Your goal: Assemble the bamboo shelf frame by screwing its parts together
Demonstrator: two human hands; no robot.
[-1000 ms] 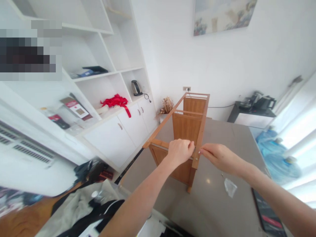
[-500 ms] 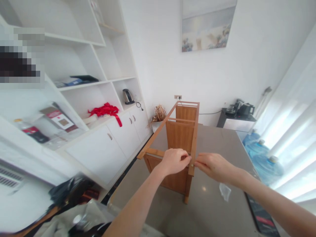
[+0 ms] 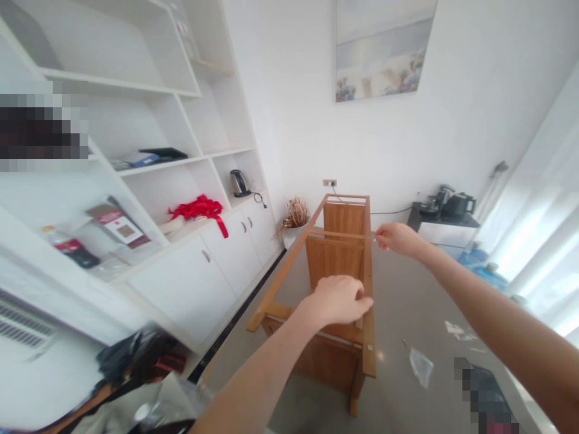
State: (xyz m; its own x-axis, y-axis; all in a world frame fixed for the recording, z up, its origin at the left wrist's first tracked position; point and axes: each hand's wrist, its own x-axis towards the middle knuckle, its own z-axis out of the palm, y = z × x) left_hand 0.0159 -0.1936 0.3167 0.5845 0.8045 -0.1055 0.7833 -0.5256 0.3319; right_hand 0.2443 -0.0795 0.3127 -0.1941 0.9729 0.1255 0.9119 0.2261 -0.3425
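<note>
A wooden shelf frame (image 3: 337, 259) stands lengthwise on the grey table (image 3: 398, 301), with long rails on top and slatted panels between them. My left hand (image 3: 341, 299) rests over the near part of the frame, its fingers closed on the right rail. Farther along, my right hand (image 3: 395, 238) is just right of that same rail. Its fingertips are pinched around something small and pale, too small to name. A round fastener (image 3: 370, 348) shows at the rail's near end. Right of the frame lie a small clear plastic bag (image 3: 421, 366) and a thin little piece (image 3: 404, 342).
White shelving with cabinets (image 3: 226, 241) runs along the left, holding a kettle (image 3: 239, 183) and red ribbon (image 3: 199, 208). A plant pot (image 3: 295, 234) stands beyond the table. At the far right are a dark-topped stand (image 3: 446, 232) and blue water bottles (image 3: 491, 274).
My right hand has moved away from the near end of the right rail, farther along it. My left hand stays at the frame. The view has shifted slightly.
</note>
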